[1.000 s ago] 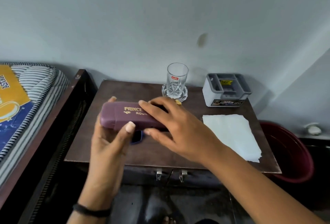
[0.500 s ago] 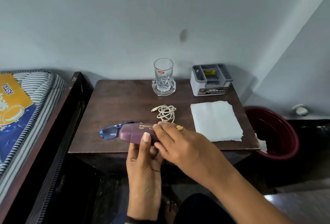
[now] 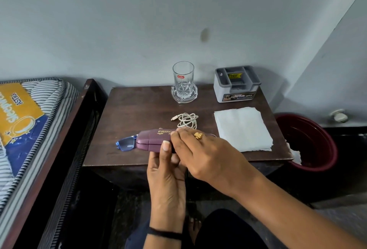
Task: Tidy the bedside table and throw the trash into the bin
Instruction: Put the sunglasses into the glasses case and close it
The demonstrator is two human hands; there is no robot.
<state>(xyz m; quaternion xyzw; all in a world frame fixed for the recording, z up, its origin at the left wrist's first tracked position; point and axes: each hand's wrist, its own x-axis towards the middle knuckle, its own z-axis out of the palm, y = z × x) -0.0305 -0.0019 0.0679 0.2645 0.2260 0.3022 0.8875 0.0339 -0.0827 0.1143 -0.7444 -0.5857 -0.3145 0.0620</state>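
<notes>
Three things near case (image 3: 153, 141): glasses (image 3: 125, 144), cable (image 3: 187, 120), tissue (image 3: 242, 127).

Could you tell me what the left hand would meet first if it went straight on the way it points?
Likely the coiled white cable just beyond the purple case the left hand grips; height above the table is unclear.

Pale blue-grey wall (image 3: 139, 30) with one dark smudge (image 3: 205, 34). Dark wooden bed frame (image 3: 79, 123) and striped mattress (image 3: 49, 96) on the left, brown bedside table (image 3: 139, 108) right beside it.
</notes>
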